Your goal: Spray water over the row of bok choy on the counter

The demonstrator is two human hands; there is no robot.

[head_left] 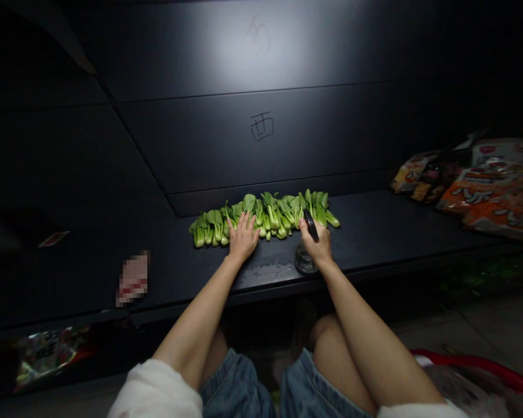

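Observation:
A row of small bok choy (213,226) lies along the dark shelf, leaves toward the back panel and pale stems toward me. My left hand (243,237) rests on the middle of the row, palm down with its fingers stretched over the stems. At the right part of the row, my right hand (317,241) is closed around what looks like a spray bottle (305,261), with a black top and a clear, dark-looking body. My fingers hide part of it. Water drops (270,270) wet the shelf between my hands.
Snack bags (497,194) are piled on the shelf at right. A blurred-out packet or card (133,278) lies at left near the shelf edge (178,307). Below are a shiny package (47,351) at left and a red-rimmed basket (483,361) at right. A panel (213,139) rises behind.

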